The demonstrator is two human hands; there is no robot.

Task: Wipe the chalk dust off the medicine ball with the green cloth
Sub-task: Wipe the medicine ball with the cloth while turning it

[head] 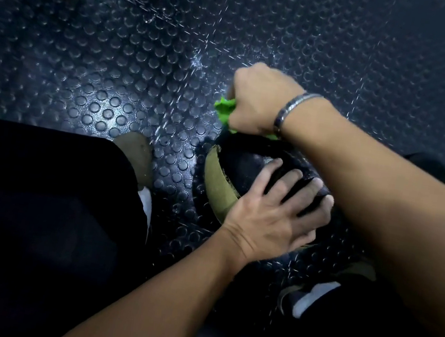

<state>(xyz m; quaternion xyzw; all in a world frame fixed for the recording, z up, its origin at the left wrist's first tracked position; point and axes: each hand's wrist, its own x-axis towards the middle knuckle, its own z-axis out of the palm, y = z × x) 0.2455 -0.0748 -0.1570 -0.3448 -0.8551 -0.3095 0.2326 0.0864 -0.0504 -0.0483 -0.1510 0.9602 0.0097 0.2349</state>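
Observation:
A black medicine ball [244,169] with an olive-green stripe sits on the studded floor between my feet. My left hand [275,214] rests on its near top with fingers spread flat. My right hand [258,101], a metal bracelet on its wrist, grips a bunched green cloth [224,110] against the ball's far side. Only the cloth's left edge and a scrap under the wrist show; most of it is hidden in the fist.
Dark rubber floor [115,64] with raised round studs, streaked with pale marks, stretches all around. My left leg in dark trousers [36,197] with an olive shoe [136,151] is at the left. My right shoe [311,296] is at the lower right.

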